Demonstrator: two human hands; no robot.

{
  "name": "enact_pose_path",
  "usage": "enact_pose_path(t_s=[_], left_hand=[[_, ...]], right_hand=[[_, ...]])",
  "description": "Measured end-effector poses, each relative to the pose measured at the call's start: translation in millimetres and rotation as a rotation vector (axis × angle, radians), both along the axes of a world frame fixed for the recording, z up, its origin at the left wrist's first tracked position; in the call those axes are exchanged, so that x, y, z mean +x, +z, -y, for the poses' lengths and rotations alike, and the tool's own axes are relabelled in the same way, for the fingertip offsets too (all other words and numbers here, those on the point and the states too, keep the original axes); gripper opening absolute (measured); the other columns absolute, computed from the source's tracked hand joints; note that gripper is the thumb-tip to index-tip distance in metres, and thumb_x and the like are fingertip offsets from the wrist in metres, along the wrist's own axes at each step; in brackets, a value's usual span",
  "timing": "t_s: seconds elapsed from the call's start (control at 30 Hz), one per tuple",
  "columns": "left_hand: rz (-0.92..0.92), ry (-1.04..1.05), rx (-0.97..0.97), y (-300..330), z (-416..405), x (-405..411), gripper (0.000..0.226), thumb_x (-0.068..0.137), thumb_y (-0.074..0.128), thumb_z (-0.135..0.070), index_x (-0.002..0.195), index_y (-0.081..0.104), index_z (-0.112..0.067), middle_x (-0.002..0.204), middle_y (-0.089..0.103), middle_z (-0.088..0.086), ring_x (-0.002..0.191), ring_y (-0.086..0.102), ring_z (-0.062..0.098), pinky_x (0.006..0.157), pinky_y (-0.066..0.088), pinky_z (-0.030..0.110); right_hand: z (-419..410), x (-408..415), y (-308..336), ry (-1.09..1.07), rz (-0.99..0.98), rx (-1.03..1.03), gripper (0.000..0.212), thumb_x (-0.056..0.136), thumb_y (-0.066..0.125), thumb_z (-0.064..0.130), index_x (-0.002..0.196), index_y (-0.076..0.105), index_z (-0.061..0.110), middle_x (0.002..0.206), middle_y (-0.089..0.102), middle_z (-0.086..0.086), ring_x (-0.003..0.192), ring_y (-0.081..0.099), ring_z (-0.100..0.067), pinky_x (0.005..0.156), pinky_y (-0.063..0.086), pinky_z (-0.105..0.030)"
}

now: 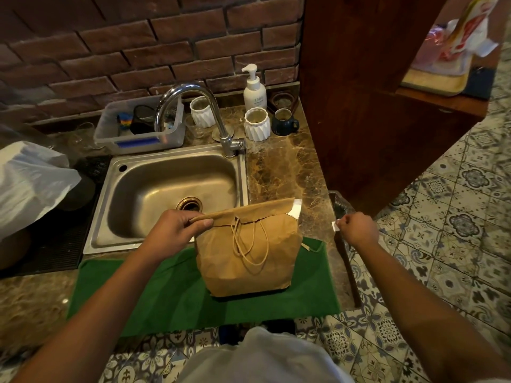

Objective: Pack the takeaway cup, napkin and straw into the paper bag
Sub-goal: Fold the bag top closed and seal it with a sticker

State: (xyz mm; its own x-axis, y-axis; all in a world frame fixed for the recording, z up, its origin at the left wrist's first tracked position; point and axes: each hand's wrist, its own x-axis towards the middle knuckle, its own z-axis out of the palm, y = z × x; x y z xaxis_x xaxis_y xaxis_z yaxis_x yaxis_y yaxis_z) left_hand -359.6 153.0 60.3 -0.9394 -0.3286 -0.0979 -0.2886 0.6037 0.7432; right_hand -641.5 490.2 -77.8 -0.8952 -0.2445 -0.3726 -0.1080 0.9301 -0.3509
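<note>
A brown paper bag [246,255] stands upright on a green cloth [171,294] at the counter's front edge. Its top is folded over and its string handles hang down the front. A white piece [295,208] sticks out at the bag's top right corner. My left hand [177,228] pinches the folded top at its left end. My right hand [358,226] is off to the right of the bag, past the counter edge, and pinches a small white scrap [335,226]. Cup, napkin and straw are not visible.
A steel sink [166,189] with a curved tap [193,106] lies behind the bag. White ribbed cups [257,124], a pump bottle [254,89], a dark mug [284,121] and a plastic tub [138,128] stand at the back. A white plastic bag [27,183] is at left, a wooden partition [373,106] at right.
</note>
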Motion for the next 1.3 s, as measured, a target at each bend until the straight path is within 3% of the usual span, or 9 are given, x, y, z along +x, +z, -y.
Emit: enact_pose_path(t_s=[0.13,0.43,0.57,0.67,0.8,0.9,1.13,1.23,1.3], left_hand=[[0.003,0.008,0.008,-2,1,2,0.045,0.089,0.060,-0.056,0.077,0.075,-0.015,0.067,0.064,0.011,0.063,0.061,0.024,0.061,0.047,0.036],[0.022,0.012,0.035,-6,6,2,0.031,0.095,0.066,-0.040,0.075,0.073,-0.018,0.059,0.055,-0.005,0.058,0.049,0.005,0.058,0.038,0.029],[0.039,0.021,0.045,-7,9,1,0.030,0.095,0.066,-0.040,0.077,0.075,-0.017,0.059,0.054,-0.005,0.058,0.049,0.007,0.058,0.038,0.031],[0.047,0.021,0.056,-6,9,0,0.026,0.096,0.067,-0.037,0.078,0.076,-0.021,0.060,0.055,-0.008,0.058,0.048,0.005,0.058,0.038,0.031],[0.063,0.022,0.028,-2,10,-7,0.036,0.093,0.065,-0.042,0.078,0.075,-0.012,0.060,0.056,0.012,0.055,0.046,0.005,0.056,0.037,0.030],[0.076,0.009,-0.009,3,10,-13,0.036,0.094,0.066,-0.041,0.080,0.076,-0.010,0.059,0.057,0.008,0.053,0.047,0.005,0.053,0.035,0.024],[0.069,-0.018,0.001,9,11,-24,0.035,0.097,0.067,-0.033,0.062,0.063,-0.029,0.053,0.053,-0.013,0.053,0.048,0.004,0.053,0.034,0.024],[0.070,-0.027,-0.029,8,16,-21,0.034,0.095,0.066,-0.042,0.064,0.064,-0.028,0.056,0.054,-0.007,0.055,0.050,0.008,0.056,0.038,0.033],[0.075,-0.018,-0.033,6,19,-18,0.036,0.090,0.062,-0.052,0.066,0.067,-0.025,0.060,0.060,-0.002,0.059,0.056,0.017,0.058,0.044,0.038]], right_hand=[[2,1,4,0.039,-0.021,0.059,0.036,0.101,0.059,0.034,0.066,0.061,0.025,0.067,0.065,-0.002,0.064,0.065,-0.021,0.063,0.057,-0.036],[4,8,6,0.069,-0.035,0.076,0.032,0.101,0.059,0.036,0.071,0.064,0.026,0.067,0.066,0.000,0.062,0.063,-0.018,0.059,0.055,-0.033],[1,3,18,0.013,-0.094,-0.031,0.024,0.102,0.058,0.034,0.092,0.073,0.018,0.069,0.064,0.003,0.057,0.058,-0.014,0.051,0.042,-0.026],[5,-10,51,0.037,-0.124,-0.169,0.026,0.101,0.061,0.034,0.103,0.075,0.013,0.075,0.068,0.002,0.057,0.061,-0.014,0.054,0.047,-0.028],[26,-14,127,0.193,-0.191,-0.418,0.024,0.096,0.068,0.031,0.110,0.076,0.013,0.099,0.072,0.002,0.083,0.066,-0.015,0.076,0.054,-0.034],[54,9,181,0.448,-0.173,-0.540,0.020,0.093,0.072,0.029,0.106,0.077,0.015,0.111,0.069,0.002,0.100,0.063,-0.013,0.086,0.050,-0.031],[133,73,188,1.016,-0.251,-0.300,0.019,0.090,0.072,0.043,0.103,0.078,0.030,0.130,0.064,0.007,0.130,0.048,-0.014,0.105,0.042,-0.040],[146,77,179,1.067,-0.209,-0.253,0.019,0.091,0.070,0.044,0.103,0.078,0.031,0.132,0.065,0.007,0.128,0.053,-0.014,0.106,0.045,-0.044],[149,78,174,1.086,-0.148,-0.235,0.020,0.092,0.069,0.044,0.101,0.077,0.029,0.117,0.070,0.008,0.109,0.062,-0.012,0.093,0.053,-0.042]])
